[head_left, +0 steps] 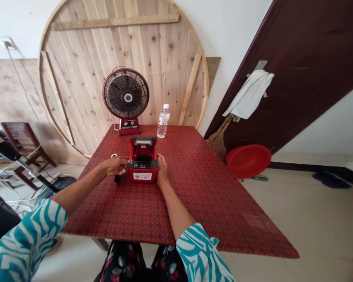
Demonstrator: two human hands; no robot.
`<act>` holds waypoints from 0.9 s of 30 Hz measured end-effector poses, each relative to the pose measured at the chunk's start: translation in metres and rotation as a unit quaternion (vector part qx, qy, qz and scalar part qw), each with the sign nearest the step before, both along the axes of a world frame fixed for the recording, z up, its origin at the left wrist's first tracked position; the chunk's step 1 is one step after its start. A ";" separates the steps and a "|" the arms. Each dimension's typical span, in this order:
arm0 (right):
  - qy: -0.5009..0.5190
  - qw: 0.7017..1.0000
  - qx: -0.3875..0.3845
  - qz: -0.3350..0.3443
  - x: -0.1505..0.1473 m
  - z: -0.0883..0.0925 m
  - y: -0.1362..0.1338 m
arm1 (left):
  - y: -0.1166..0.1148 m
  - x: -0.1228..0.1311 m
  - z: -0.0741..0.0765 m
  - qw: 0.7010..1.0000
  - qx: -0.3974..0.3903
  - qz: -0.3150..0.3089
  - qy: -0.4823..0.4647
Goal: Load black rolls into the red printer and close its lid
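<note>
A small red printer (pixel 143 160) stands on the red patterned table (pixel 194 188) with its lid tipped open toward the back. My left hand (pixel 115 166) reaches its left side, fingers curled toward the casing, with a small dark object just beneath the hand. My right hand (pixel 162 170) lies against the printer's right side, fingers pressed along it. A small white roll (pixel 114 156) lies on the table just left of the printer.
A red table fan (pixel 126 100) and a clear water bottle (pixel 163 121) stand at the table's far edge. A round wooden board (pixel 170 55) leans on the wall behind. A red basin (pixel 248 159) and a broom sit on the floor right; chair and cables left.
</note>
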State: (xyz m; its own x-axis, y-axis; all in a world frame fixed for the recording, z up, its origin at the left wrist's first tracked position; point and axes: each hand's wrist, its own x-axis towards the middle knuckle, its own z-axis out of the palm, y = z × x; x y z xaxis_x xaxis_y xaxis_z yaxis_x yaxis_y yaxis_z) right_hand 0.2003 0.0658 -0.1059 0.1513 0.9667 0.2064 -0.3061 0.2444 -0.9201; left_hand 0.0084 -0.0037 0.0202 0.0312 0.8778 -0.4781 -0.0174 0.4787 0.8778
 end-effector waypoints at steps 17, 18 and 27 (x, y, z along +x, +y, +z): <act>-0.020 1.000 0.014 0.001 0.002 0.003 -0.001 | 0.003 -0.009 0.014 0.985 0.139 0.024 0.099; -0.021 1.000 0.015 -0.001 0.002 0.003 -0.001 | 0.007 -0.010 0.017 0.980 0.161 0.042 0.106; -0.010 1.000 0.012 -0.001 0.001 0.004 0.001 | 0.028 0.008 0.031 0.925 0.317 0.043 0.206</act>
State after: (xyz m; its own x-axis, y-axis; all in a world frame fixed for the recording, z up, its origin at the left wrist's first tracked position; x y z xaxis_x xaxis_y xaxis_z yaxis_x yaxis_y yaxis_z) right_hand 0.2010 0.0669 -0.1019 0.1482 0.9611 0.2331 -0.2866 0.2673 -0.9200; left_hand 0.0160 0.0242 0.0509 -0.1228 0.9764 0.1774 0.3659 -0.1217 0.9227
